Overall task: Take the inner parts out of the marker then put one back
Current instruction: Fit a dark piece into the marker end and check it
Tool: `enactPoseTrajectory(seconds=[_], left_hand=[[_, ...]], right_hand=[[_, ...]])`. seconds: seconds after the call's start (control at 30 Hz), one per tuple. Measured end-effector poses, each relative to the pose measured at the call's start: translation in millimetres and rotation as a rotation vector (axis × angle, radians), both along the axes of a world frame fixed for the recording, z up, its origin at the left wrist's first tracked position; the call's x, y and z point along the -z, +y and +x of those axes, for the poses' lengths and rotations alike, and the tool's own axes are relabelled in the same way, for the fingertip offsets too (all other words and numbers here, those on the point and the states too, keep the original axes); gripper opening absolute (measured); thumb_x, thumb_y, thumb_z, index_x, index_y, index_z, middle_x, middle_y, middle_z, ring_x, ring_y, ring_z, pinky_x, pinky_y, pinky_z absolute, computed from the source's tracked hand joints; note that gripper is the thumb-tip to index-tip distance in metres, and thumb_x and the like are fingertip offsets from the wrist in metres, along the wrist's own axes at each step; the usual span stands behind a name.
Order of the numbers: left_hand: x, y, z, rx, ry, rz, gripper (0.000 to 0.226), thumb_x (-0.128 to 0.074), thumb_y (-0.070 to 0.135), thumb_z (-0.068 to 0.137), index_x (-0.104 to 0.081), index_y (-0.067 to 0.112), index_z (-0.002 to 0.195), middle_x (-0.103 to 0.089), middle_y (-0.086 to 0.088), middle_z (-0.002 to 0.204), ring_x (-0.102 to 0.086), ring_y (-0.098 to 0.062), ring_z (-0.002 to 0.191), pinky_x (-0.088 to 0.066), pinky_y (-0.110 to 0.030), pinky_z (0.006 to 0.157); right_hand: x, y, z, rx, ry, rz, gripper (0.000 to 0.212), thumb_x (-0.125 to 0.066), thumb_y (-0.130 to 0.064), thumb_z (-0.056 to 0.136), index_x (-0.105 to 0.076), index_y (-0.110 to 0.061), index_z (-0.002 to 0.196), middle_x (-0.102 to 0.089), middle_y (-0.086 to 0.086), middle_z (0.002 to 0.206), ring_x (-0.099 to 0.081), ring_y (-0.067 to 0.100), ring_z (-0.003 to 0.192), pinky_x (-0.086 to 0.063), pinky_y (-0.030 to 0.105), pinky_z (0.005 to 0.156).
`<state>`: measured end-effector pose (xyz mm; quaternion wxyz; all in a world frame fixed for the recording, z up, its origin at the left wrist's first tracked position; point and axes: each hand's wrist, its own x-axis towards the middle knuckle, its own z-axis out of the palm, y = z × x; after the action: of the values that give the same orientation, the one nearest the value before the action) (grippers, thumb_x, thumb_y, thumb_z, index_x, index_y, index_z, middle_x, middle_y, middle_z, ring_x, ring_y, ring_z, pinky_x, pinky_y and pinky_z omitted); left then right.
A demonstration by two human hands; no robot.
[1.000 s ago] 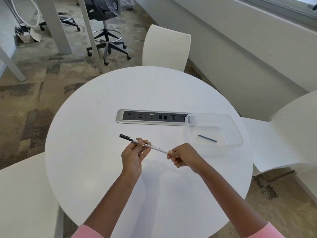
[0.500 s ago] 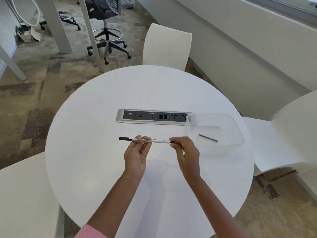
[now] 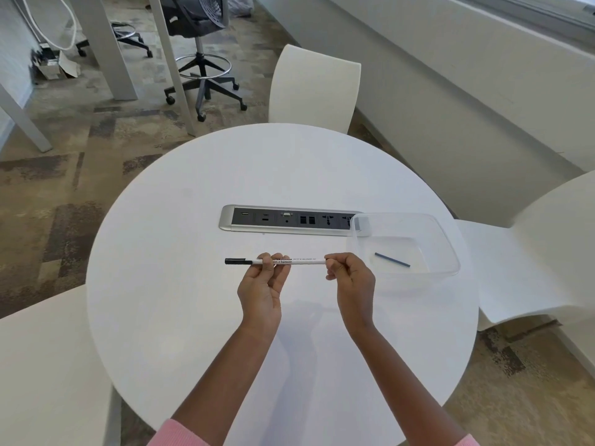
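Observation:
A thin white marker (image 3: pixel 306 261) with printed text and a black cap on its left end is held level above the round white table (image 3: pixel 199 317). My left hand (image 3: pixel 262 286) pinches the barrel near the cap end. My right hand (image 3: pixel 351 278) grips the barrel's right end, which its fingers hide. To the right stands a clear plastic tub (image 3: pixel 444 249) with a thin dark blue stick (image 3: pixel 392 261) lying on its bottom.
A silver power and socket strip (image 3: pixel 289 220) is set into the table just beyond the marker, its right end behind the tub. White chairs stand at the far side (image 3: pixel 317 88), the right (image 3: pixel 531 259) and the near left (image 3: pixel 42 365).
The marker has turned from slanting down to the right to level. My right hand rose and turned so its fingers now close around the right end. My left hand stayed put.

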<state>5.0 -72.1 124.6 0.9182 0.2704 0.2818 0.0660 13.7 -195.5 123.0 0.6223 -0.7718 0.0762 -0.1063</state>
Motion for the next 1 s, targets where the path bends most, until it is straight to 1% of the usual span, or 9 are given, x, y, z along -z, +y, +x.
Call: enactPoseTrajectory(seconds=[0.07, 0.2, 0.33, 0.43, 0.53, 0.67, 0.77, 0.87, 1.0], left_hand=[[1, 0, 0, 0.016, -0.018, 0.080, 0.018, -0.048, 0.002, 0.092, -0.057, 0.006, 0.077, -0.069, 0.003, 0.057, -0.069, -0.009, 0.059, -0.059, -0.021, 0.061], [4, -1, -2, 0.053, -0.069, 0.262, 0.018, -0.050, 0.001, 0.091, -0.057, 0.008, 0.077, -0.069, 0.005, 0.059, -0.069, -0.008, 0.063, -0.058, -0.021, 0.065], [7, -1, -4, 0.100, -0.090, 0.382, 0.017, -0.051, 0.000, 0.090, -0.059, 0.008, 0.076, -0.070, 0.004, 0.060, -0.069, -0.009, 0.064, -0.057, -0.020, 0.066], [8, 1, -3, 0.103, -0.094, 0.359, 0.016, -0.051, 0.000, 0.090, -0.059, 0.007, 0.077, -0.070, 0.004, 0.061, -0.069, -0.009, 0.064, -0.058, -0.021, 0.066], [7, 1, -1, 0.074, -0.070, 0.236, 0.017, -0.050, 0.000, 0.091, -0.058, 0.007, 0.078, -0.070, 0.004, 0.059, -0.069, -0.009, 0.062, -0.059, -0.022, 0.066], [5, 0, 2, 0.033, -0.013, 0.053, 0.018, -0.048, 0.000, 0.091, -0.058, 0.006, 0.078, -0.069, 0.003, 0.057, -0.069, -0.009, 0.059, -0.059, -0.022, 0.064], [3, 1, 3, 0.019, 0.000, -0.010, 0.018, -0.047, -0.002, 0.092, -0.058, 0.005, 0.079, -0.069, 0.001, 0.058, -0.070, -0.009, 0.059, -0.059, -0.022, 0.063], [3, 0, 3, 0.014, 0.008, -0.034, 0.017, -0.048, -0.001, 0.091, -0.059, 0.004, 0.079, -0.068, -0.001, 0.059, -0.070, -0.010, 0.058, -0.059, -0.023, 0.063], [3, 0, 3, 0.019, 0.022, -0.034, 0.019, -0.047, -0.002, 0.091, -0.058, 0.004, 0.078, -0.067, -0.002, 0.061, -0.069, -0.010, 0.058, -0.059, -0.029, 0.068]], right_hand=[[2, -2, 0, 0.007, 0.094, 0.084, 0.021, -0.053, 0.004, 0.084, -0.065, -0.010, 0.074, -0.058, -0.001, 0.062, -0.053, 0.001, 0.050, -0.049, 0.012, 0.055], [4, -7, 3, 0.008, 0.349, 0.304, 0.013, -0.055, 0.004, 0.085, -0.063, 0.015, 0.086, -0.052, 0.007, 0.056, -0.050, 0.009, 0.045, -0.050, 0.014, 0.047], [2, -15, 2, -0.025, 0.613, 0.557, 0.017, -0.051, 0.007, 0.086, -0.061, 0.006, 0.072, -0.053, 0.010, 0.064, -0.049, 0.017, 0.057, -0.052, 0.015, 0.045], [3, -20, 1, -0.088, 0.576, 0.573, 0.015, -0.053, 0.005, 0.086, -0.063, 0.004, 0.075, -0.055, 0.009, 0.066, -0.054, 0.014, 0.056, -0.054, 0.015, 0.050], [6, -17, -1, -0.108, 0.338, 0.371, 0.011, -0.054, 0.005, 0.086, -0.064, 0.009, 0.089, -0.056, 0.007, 0.065, -0.056, 0.008, 0.053, -0.055, 0.014, 0.056], [9, -8, -8, -0.061, 0.021, -0.022, 0.026, -0.055, 0.007, 0.082, -0.064, -0.016, 0.091, -0.061, -0.006, 0.075, -0.060, -0.001, 0.068, -0.049, 0.006, 0.066], [10, -7, -9, -0.041, -0.150, -0.176, 0.024, -0.057, 0.006, 0.082, -0.065, -0.014, 0.091, -0.063, -0.011, 0.082, -0.060, -0.002, 0.079, -0.045, 0.004, 0.072], [9, -10, -6, -0.063, -0.289, -0.330, 0.013, -0.055, 0.000, 0.083, -0.066, -0.003, 0.089, -0.064, 0.002, 0.081, -0.056, 0.005, 0.077, -0.045, 0.008, 0.074], [4, -12, 1, -0.087, -0.388, -0.544, 0.011, -0.054, 0.001, 0.081, -0.065, 0.004, 0.082, -0.066, 0.017, 0.075, -0.059, 0.020, 0.072, -0.046, 0.023, 0.068]])
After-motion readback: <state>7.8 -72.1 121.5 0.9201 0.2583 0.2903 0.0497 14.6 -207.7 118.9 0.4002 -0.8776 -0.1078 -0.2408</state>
